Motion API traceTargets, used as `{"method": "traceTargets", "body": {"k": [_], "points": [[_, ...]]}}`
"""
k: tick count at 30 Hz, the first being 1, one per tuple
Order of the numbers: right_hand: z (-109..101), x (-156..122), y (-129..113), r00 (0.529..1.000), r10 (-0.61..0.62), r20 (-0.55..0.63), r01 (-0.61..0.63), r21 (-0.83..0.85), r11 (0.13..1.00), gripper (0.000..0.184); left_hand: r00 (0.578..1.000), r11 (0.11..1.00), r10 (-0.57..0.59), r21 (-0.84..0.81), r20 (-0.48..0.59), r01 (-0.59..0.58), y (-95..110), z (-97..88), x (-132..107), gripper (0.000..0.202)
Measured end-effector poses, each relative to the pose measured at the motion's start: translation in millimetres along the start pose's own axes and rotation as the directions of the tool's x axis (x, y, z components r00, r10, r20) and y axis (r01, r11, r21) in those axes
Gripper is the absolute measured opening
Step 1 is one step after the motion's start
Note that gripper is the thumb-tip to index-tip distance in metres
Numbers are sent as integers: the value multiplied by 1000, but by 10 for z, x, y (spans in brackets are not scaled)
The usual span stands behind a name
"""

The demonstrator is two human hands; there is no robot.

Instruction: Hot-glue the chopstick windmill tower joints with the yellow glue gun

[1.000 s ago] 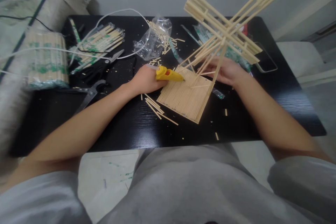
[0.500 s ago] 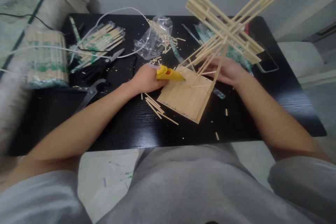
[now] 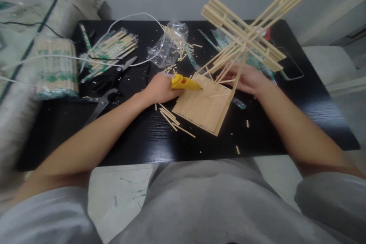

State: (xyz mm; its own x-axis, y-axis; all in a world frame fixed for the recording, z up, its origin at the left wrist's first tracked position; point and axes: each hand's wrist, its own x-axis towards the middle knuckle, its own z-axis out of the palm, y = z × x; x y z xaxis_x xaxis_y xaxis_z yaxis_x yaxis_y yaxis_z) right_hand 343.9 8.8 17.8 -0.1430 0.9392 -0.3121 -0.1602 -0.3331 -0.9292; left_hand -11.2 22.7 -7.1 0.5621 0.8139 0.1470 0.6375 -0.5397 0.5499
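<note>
My left hand (image 3: 161, 88) is closed around a yellow hot glue gun (image 3: 185, 82), whose nozzle points right, over the flat base of a model built from wooden sticks (image 3: 201, 108). Whether the nozzle touches the sticks I cannot tell. Slanted sticks rise from that base to a large cross of stick blades (image 3: 248, 35). My right hand (image 3: 246, 78) is at the far right side of the model, behind its uprights, with fingers curled at the frame and partly hidden by the sticks. Several loose short sticks (image 3: 171, 118) lie left of the base.
A packed bundle of sticks (image 3: 57, 68) and an opened pack (image 3: 114, 51) lie on the left of the black table (image 3: 137, 141). Near them are scissors (image 3: 122, 68) and pliers (image 3: 101, 103). A white cable (image 3: 126, 16) loops across. Cut stick pieces and clear plastic wrap (image 3: 164, 51) lie at the back.
The whole view has shifted slightly, with the table a little lower and farther right at the left side. Both hands, the glue gun and the model keep nearly the same positions relative to each other.
</note>
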Motion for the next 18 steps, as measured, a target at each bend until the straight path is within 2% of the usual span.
{"method": "traceTargets", "body": {"k": [2,6,12,18], "points": [[-17,15,10,1000,-16,19,16,-2,1000,35,1000,1000,4,2,0,-4,2,-3,-2,14],[-88,88,47,998,-34,56,36,-46,998,17,1000,1000,4,4,16,-4,3,-21,-7,14],[-132,143,61,994,-60,89,67,-70,995,15,998,1000,13,2,54,-13,4,-54,-15,14],[-113,116,47,994,-30,110,36,-54,998,17,999,1000,19,17,50,-20,-10,-54,-15,13]]}}
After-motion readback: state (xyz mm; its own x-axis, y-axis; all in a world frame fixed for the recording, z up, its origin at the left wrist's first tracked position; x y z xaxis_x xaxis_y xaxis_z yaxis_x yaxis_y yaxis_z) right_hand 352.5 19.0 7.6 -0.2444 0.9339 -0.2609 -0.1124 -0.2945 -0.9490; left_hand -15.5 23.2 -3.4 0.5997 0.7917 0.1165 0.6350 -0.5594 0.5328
